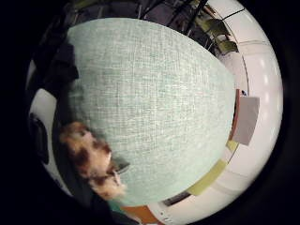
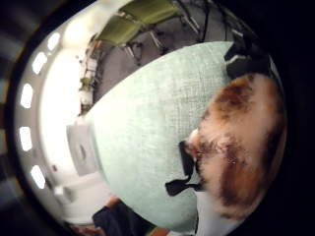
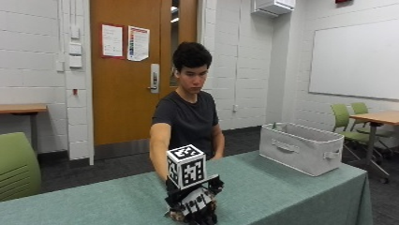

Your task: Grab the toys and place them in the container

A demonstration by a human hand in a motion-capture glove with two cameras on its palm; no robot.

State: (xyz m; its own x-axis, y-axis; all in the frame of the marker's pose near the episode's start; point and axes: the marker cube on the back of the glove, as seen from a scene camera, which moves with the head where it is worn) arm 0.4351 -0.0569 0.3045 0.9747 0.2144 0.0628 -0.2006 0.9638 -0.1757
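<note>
From outside we see the right hand [image 3: 195, 205] low on the table [image 3: 280, 187], fingers curled over a furry toy [image 3: 178, 215]; the container [image 3: 301, 147] stands well apart. In the little-finger view the toy [image 1: 91, 159] lies on the cloth. In the thumb view the toy [image 2: 241, 147] sits close to the palm.
</note>
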